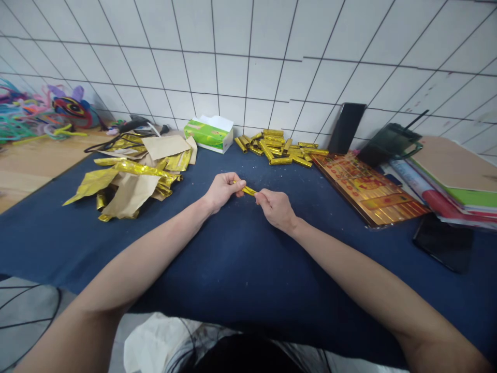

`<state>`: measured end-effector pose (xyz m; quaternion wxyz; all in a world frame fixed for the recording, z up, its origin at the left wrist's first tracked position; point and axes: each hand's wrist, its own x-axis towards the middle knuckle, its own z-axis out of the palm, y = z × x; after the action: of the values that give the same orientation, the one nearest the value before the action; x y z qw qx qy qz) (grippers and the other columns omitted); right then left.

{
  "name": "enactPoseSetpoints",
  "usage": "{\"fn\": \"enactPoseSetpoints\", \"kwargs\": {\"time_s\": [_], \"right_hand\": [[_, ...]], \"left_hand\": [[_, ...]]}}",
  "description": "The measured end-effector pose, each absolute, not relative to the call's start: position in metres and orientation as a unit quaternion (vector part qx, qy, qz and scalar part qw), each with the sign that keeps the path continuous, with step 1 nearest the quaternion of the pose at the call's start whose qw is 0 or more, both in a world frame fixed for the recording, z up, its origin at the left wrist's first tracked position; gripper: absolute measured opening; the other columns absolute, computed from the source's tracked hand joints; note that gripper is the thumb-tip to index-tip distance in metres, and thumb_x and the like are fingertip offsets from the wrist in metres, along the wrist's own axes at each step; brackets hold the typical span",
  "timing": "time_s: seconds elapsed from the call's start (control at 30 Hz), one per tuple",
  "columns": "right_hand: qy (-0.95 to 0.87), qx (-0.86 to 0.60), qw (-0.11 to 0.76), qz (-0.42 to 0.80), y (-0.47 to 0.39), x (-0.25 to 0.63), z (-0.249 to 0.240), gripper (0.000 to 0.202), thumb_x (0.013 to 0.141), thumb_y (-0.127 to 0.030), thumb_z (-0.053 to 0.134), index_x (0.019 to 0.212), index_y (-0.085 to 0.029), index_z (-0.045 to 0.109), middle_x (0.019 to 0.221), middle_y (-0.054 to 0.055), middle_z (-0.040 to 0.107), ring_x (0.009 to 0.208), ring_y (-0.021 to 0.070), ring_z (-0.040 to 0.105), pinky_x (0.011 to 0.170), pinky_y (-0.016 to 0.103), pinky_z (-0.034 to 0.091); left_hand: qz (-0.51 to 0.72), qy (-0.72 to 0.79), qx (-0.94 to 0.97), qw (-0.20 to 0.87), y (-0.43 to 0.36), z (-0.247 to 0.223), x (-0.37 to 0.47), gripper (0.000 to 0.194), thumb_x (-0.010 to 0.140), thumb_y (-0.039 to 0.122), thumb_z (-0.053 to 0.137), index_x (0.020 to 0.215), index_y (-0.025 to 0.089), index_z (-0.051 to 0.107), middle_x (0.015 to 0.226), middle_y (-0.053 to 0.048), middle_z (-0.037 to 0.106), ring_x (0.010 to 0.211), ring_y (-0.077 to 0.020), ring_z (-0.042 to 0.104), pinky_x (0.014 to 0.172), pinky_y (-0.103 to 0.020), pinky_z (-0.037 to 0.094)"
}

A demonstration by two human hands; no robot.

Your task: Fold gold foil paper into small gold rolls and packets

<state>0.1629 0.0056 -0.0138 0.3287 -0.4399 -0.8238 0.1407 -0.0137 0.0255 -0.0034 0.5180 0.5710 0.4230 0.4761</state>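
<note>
A thin roll of gold foil paper [248, 190] spans the gap between my two hands, just above the dark blue cloth [248, 264]. My left hand [224, 190] pinches one end with thumb and fingers. At the other end my right hand [276, 208] is closed round it, hiding that tip. Beyond my hands lies a pile of short gold paper rolls [275, 147] near the wall. To the left are loose, crumpled gold and tan paper sheets [132, 191].
A green tissue box [209, 133] stands by the tiled wall. On the right are an orange-gold printed packet [373, 191], an upright black phone-like slab [347, 127], a dark mug [390, 145], stacked papers [462, 166] and a black phone [443, 242]. Colourful pipe cleaners [31, 116] lie far left.
</note>
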Motion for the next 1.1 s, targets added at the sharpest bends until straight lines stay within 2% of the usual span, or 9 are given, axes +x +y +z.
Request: {"fn": "enactPoseSetpoints", "kwargs": {"time_s": [0.2, 0.33, 0.47, 0.53, 0.63, 0.77, 0.93, 1.1], "right_hand": [[-0.814, -0.435, 0.347, 0.166, 0.004, 0.163, -0.014, 0.039, 0.089, -0.037, 0.031, 0.062, -0.018, 0.052, 0.054, -0.001, 0.052, 0.051, 0.0105, 0.047, 0.057, 0.024, 0.035], [-0.812, -0.434, 0.351, 0.171, 0.004, 0.163, -0.014, 0.039, 0.089, -0.037, 0.032, 0.062, -0.018, 0.053, 0.053, -0.001, 0.051, 0.050, 0.0100, 0.047, 0.057, 0.023, 0.035], [-0.822, -0.439, 0.347, 0.111, 0.006, 0.165, -0.018, 0.042, 0.090, -0.039, 0.030, 0.063, -0.018, 0.054, 0.056, 0.001, 0.054, 0.053, 0.0112, 0.050, 0.058, 0.023, 0.035], [-0.828, -0.440, 0.340, 0.071, 0.007, 0.166, -0.020, 0.042, 0.090, -0.039, 0.030, 0.065, -0.017, 0.055, 0.060, 0.002, 0.057, 0.057, 0.0124, 0.052, 0.058, 0.024, 0.034], [-0.832, -0.435, 0.338, 0.066, 0.007, 0.166, -0.020, 0.034, 0.087, -0.039, 0.037, 0.071, -0.017, 0.058, 0.067, 0.003, 0.060, 0.061, 0.0128, 0.054, 0.059, 0.024, 0.034], [-0.813, -0.448, 0.333, 0.168, 0.005, 0.166, -0.013, 0.030, 0.084, -0.042, 0.042, 0.076, -0.018, 0.058, 0.063, -0.001, 0.056, 0.056, 0.0106, 0.050, 0.056, 0.023, 0.033], [-0.814, -0.444, 0.285, 0.244, 0.007, 0.168, -0.008, 0.037, 0.087, -0.041, 0.035, 0.063, -0.018, 0.051, 0.056, -0.002, 0.050, 0.054, 0.0102, 0.046, 0.054, 0.023, 0.031], [-0.817, -0.415, 0.276, 0.291, 0.008, 0.165, -0.010, 0.037, 0.087, -0.039, 0.035, 0.062, -0.017, 0.052, 0.054, -0.002, 0.051, 0.052, 0.0101, 0.047, 0.055, 0.023, 0.033]], "left_hand": [[0.476, 0.407, 0.538, 0.564, 0.027, -0.003, -0.015, 0.029, 0.070, 0.038, 0.064, 0.062, 0.013, 0.053, 0.054, -0.001, 0.060, 0.049, -0.0087, 0.053, 0.056, -0.024, 0.042], [0.492, 0.411, 0.543, 0.542, 0.027, -0.003, -0.016, 0.030, 0.070, 0.039, 0.065, 0.059, 0.014, 0.051, 0.050, 0.000, 0.059, 0.045, -0.0075, 0.050, 0.052, -0.022, 0.040], [0.463, 0.431, 0.546, 0.548, 0.027, 0.000, -0.018, 0.031, 0.075, 0.042, 0.058, 0.064, 0.013, 0.055, 0.044, 0.001, 0.055, 0.039, -0.0067, 0.045, 0.046, -0.020, 0.034], [0.454, 0.437, 0.546, 0.552, 0.028, 0.002, -0.020, 0.027, 0.076, 0.037, 0.057, 0.065, 0.012, 0.056, 0.043, 0.001, 0.053, 0.039, -0.0060, 0.043, 0.045, -0.019, 0.032], [0.455, 0.433, 0.541, 0.560, 0.030, 0.004, -0.022, 0.011, 0.073, 0.023, 0.057, 0.071, 0.012, 0.055, 0.050, 0.002, 0.054, 0.043, -0.0061, 0.046, 0.048, -0.019, 0.034], [0.440, 0.455, 0.617, 0.469, 0.030, 0.003, -0.022, 0.006, 0.072, 0.012, 0.051, 0.078, 0.013, 0.052, 0.054, 0.004, 0.052, 0.049, -0.0073, 0.048, 0.052, -0.020, 0.036], [0.343, 0.428, 0.773, 0.320, 0.015, 0.004, -0.011, 0.010, 0.076, 0.011, 0.044, 0.079, 0.016, 0.053, 0.061, 0.004, 0.052, 0.056, -0.0080, 0.047, 0.055, -0.021, 0.036], [0.353, 0.401, 0.793, 0.293, 0.003, 0.004, -0.002, 0.011, 0.081, 0.015, 0.041, 0.083, 0.017, 0.051, 0.072, 0.002, 0.059, 0.066, -0.0094, 0.053, 0.064, -0.022, 0.039]]}}
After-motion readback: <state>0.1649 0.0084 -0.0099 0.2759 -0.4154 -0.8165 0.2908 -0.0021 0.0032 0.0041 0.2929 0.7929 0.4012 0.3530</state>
